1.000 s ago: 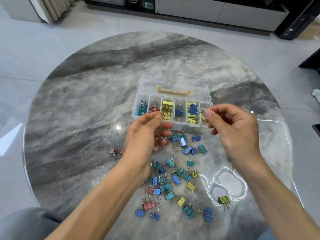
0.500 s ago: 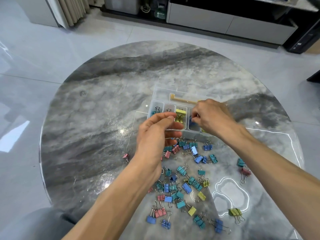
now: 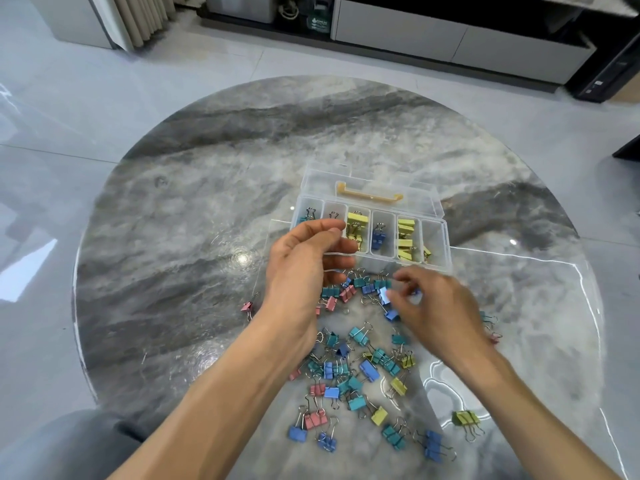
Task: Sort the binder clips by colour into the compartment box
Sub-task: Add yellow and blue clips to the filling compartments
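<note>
Left hand [image 3: 304,268] hovers at the compartment box's [image 3: 441,206] near-left corner, fingers loosely bent, holding nothing visible. Loose binder clips [image 3: 360,372] scattered below. Right hand [image 3: 438,306] blurred over a blue clip [image 3: 383,294]; grip indiscernible. Risk: tangled wire handles drag neighbouring colours along.

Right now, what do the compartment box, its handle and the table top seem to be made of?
Compartment box: clear, glossy plastic, probably; the clips show through its walls. Handle: opaque tan plastic, matte, as it looks. Table top: grey veined stone or a stone-look slab, polished; it reflects bright light spots. Binder clips: painted metal bodies with shiny wire arms, most likely.
</note>
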A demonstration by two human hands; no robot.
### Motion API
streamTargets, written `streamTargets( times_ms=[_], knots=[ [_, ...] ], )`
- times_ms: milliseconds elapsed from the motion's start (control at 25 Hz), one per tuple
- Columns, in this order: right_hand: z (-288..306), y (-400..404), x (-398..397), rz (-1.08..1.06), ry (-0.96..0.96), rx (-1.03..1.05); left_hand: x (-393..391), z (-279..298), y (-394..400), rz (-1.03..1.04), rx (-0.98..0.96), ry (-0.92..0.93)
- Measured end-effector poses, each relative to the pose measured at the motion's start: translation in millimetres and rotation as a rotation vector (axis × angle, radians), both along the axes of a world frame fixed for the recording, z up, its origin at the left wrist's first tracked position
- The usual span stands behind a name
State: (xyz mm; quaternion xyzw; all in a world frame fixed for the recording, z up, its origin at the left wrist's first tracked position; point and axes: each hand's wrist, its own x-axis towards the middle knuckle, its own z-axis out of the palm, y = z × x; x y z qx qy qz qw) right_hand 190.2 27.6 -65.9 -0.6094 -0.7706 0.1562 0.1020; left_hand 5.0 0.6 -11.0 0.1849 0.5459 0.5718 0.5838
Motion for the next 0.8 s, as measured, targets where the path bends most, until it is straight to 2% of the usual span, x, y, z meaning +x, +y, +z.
streamTargets(
  times_ms=[120, 440, 480, 520, 640, 720, 800],
  knots=[
    [-16.3, -3.0, -7.1, 0.067, -0.155, -0.091, 0.7, -2.9, -1.5, 0.005, -0.017, 0.022],
    [-22.0, 1.6, -10.1, 0.030, -0.186, -0.049, 3.5, -7.3, 0.5, -0.015, -0.020, 0.032],
    [-18.7, 1.5, -8.9, -0.005, -0.110, -0.058, 2.9, -7.9, 0.3, -0.020, -0.022, 0.038],
    [-13.6, 2.4, -7.5, -0.063, 0.050, -0.094, 2.6, -8.1, 0.6, -0.036, -0.027, 0.056],
    [7.7, 7.3, -1.2, -0.273, 0.760, -0.312, 6.6, -13.0, 1.1, -0.207, -0.045, 0.268],
    [19.2, 5.3, -0.3, -0.266, 0.938, -0.443, 14.7, -21.3, -1.8, -0.375, -0.026, 0.438],
    [22.2, 0.1, -3.3, -0.204, 0.999, -0.525, 21.6, -27.4, -5.8, -0.462, 0.011, 0.480]
  ],
)
